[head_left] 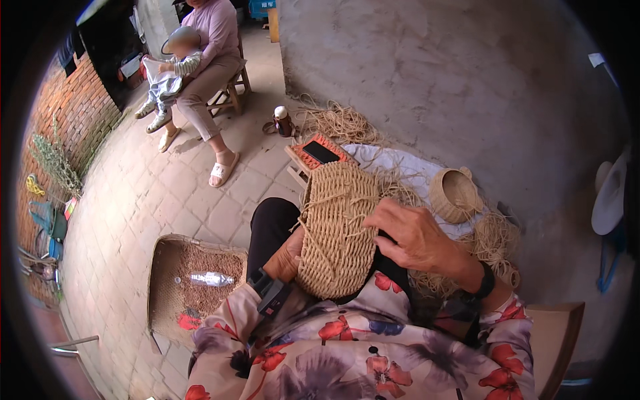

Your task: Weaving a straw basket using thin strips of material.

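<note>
A woven straw-cord basket point(339, 233) rests on its side across my lap, its ribbed outer wall facing up. My left hand point(287, 255) grips its left edge, the fingers partly hidden inside or behind it. At the basket's right side is my right hand point(408, 233), fingers bent and thumb drawn toward them at the weave. Loose cord ends stick out of the wall near those fingertips. Whether a strand is pinched there is too small to make out.
Heaps of loose cord point(492, 247) and a small round basket point(456, 195) lie on white cloth to the right. Ahead stands an orange-topped stool point(325, 152) bearing a phone point(321, 152). A tray of grain point(203, 267) sits left. A seated person point(217, 40) holds a child point(175, 67).
</note>
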Tool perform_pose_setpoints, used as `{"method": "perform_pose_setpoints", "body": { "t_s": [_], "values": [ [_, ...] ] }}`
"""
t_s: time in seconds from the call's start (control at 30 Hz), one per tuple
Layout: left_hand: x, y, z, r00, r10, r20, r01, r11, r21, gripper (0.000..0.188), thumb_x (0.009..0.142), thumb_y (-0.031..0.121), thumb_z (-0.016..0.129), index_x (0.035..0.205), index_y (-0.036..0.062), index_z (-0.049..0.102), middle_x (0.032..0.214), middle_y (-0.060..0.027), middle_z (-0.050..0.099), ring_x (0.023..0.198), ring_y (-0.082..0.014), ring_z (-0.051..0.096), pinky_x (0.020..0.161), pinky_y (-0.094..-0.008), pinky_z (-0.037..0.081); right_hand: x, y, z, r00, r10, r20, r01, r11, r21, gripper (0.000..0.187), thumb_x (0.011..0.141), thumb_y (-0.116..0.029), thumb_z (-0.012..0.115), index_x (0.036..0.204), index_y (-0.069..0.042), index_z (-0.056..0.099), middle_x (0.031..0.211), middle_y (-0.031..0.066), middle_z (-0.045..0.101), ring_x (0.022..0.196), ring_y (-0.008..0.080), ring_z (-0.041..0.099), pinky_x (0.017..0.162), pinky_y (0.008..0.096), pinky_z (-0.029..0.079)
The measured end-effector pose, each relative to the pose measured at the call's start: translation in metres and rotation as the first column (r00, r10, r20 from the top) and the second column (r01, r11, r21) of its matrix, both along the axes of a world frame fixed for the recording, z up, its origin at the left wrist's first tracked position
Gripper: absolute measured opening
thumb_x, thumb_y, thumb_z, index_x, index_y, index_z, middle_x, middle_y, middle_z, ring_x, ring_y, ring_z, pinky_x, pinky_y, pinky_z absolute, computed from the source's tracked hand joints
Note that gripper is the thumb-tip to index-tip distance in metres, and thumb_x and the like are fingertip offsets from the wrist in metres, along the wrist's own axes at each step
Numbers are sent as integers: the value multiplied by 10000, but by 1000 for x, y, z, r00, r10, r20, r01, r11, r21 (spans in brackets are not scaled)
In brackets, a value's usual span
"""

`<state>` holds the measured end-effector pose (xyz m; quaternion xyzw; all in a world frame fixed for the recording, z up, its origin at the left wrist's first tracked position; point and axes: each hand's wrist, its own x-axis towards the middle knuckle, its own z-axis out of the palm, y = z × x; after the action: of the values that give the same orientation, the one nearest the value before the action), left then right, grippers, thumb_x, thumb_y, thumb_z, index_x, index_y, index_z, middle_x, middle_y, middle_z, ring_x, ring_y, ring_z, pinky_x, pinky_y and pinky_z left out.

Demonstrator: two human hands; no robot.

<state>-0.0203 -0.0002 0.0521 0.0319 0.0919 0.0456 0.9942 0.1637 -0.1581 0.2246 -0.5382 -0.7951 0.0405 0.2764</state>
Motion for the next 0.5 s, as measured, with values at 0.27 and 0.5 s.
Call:
{"method": "perform_pose_setpoints", "body": {
  "t_s": [0.27,0.5],
  "values": [
    [-4,-1,8,999,16,-31,-14,998,54,381,1015,267,556,1204,-53,638,1116,-189,721,951,-274,736,851,-432,626,-10,8,-3,986,85,144,-81,996,-38,192,724,-105,711,765,-49,532,820,96,498,725,287,581,624,384,488],
    [0,29,6,997,80,13,-81,988,132,400,959,197,602,1289,-31,604,1140,-207,708,960,-306,735,836,-472,630,63,-30,75,865,290,-409,-465,770,-437,217,889,-201,719,763,-50,628,626,59,512,512,219,495,508,369,376]
  ]
}}
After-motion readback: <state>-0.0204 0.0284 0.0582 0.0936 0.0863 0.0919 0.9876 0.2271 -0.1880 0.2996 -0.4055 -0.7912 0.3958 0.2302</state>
